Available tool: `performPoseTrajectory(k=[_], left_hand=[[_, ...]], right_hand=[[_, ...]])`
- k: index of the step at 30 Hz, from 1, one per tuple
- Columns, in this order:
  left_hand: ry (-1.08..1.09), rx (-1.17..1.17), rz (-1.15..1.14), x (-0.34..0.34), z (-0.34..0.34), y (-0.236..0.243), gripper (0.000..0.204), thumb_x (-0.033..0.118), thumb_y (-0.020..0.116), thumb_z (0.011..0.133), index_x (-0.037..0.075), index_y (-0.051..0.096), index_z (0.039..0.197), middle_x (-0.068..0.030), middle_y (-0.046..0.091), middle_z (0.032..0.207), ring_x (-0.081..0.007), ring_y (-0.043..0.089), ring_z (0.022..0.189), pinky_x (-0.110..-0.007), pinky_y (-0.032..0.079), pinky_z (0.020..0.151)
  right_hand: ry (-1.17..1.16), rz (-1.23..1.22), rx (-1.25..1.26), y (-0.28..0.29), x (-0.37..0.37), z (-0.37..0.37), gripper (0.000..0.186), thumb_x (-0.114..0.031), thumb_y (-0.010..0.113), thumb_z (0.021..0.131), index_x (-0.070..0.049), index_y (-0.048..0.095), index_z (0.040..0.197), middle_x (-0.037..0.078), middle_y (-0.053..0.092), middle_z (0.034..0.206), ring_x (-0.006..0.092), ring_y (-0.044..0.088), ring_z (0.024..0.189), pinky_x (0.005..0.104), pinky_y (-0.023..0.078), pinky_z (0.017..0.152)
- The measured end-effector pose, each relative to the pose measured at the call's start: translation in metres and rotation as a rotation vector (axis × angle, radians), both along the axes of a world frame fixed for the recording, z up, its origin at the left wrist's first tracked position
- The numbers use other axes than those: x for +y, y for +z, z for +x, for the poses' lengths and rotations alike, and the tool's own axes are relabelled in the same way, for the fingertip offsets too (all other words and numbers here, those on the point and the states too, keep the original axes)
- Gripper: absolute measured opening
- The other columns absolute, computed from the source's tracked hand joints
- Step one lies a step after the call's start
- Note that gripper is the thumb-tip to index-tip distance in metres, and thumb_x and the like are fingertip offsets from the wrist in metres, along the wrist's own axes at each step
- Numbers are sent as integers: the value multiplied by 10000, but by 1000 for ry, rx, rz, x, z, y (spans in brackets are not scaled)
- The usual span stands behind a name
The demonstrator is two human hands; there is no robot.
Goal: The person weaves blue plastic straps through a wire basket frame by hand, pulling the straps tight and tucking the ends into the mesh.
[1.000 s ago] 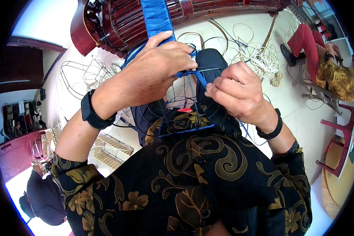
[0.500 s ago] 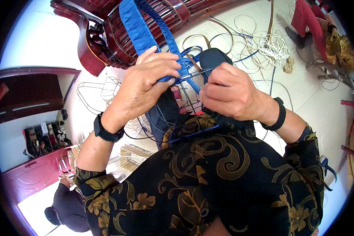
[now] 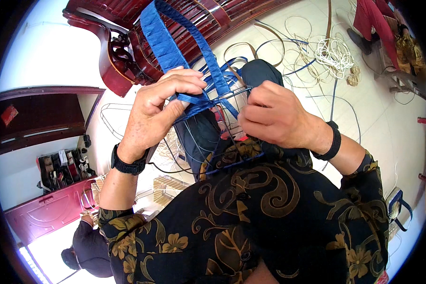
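Note:
A wire frame (image 3: 242, 90) is held over my lap, between my knees. Blue strip material is wound about its near bars, and a broad pleated blue strap (image 3: 157, 40) loops up from it. My left hand (image 3: 158, 102) grips the blue strap's lower part, thumb pressed on a fold and fingers curved over it. A narrow blue strip (image 3: 229, 107) runs across the frame to my right hand (image 3: 275, 113), whose fingers are curled closed around its end. The right fingertips are mostly hidden, and the frame's lower wires vanish against my dark clothes.
A carved dark-red wooden bench (image 3: 113, 71) stands ahead. On the tiled floor lie a tangle of pale cord (image 3: 336, 59), brown and blue strips, and loose wire frames (image 3: 116, 118). Another person (image 3: 87, 248) is at lower left; someone in red trousers (image 3: 375, 21) is at upper right.
My left hand has shifted a little left and its fingers have loosened, showing more of the blue folds beneath. The right hand stays nearly in place, still closed. The whole view has shifted slightly.

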State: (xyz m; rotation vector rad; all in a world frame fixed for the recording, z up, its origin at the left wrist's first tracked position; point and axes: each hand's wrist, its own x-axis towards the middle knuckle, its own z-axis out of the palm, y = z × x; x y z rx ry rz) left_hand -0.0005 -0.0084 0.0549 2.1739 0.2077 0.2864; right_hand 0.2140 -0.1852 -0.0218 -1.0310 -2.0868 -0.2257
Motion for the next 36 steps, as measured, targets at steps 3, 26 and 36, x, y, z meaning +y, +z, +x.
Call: performPoseTrajectory(k=[3,26,36], left_hand=[[-23,57,107,-4,3,15,230,145,653,921,22,718,1104,-116,721,1175,-300,587,1273,-486,330,1163],[-284,341,483,-6,62,-4,188,119,685,860,79,651,680,-111,606,646,-316,545,699,-422,397,957],[-253,306,521,-13,59,-13,153,95,686,851,71,683,700,-114,576,612,-317,510,703,-415,392,918]], right_hand=[[11,-6,-19,3,-4,2,172,-176,671,628,-96,583,752,13,475,785,197,492,779,331,407,638],[-92,-295,-37,21,-22,-15,167,-33,706,679,-52,630,826,65,556,782,237,570,644,357,466,547],[-479,-479,41,30,-18,-50,417,42,727,747,-15,560,1125,149,598,846,356,652,707,424,528,591]])
